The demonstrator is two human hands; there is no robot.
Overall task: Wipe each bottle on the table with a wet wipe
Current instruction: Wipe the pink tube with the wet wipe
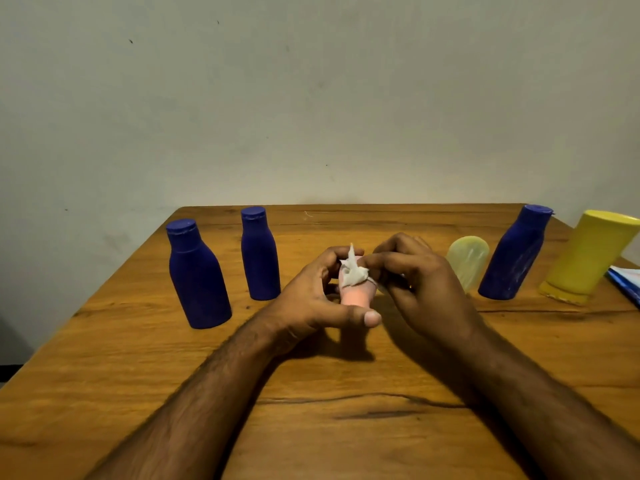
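- The pink bottle (356, 295) is small and pale pink; it stands upright near the middle of the table, between my two hands, and much of it is hidden.
- The wet wipe (352, 273) is white and crumpled; it lies on the top of the pink bottle, with one corner pointing up.
- The first blue bottle (198, 277) stands upright at the far left, with its cap closed.
- The second blue bottle (259, 254) stands upright just to the right of it, a little further back.
- The third blue bottle (516, 254) stands on the right; its side has pale smears.
- The pale yellow bottle (467, 259) is translucent and stands just left of the third blue one.
- The big yellow bottle (588, 256) stands at the far right on its cap.
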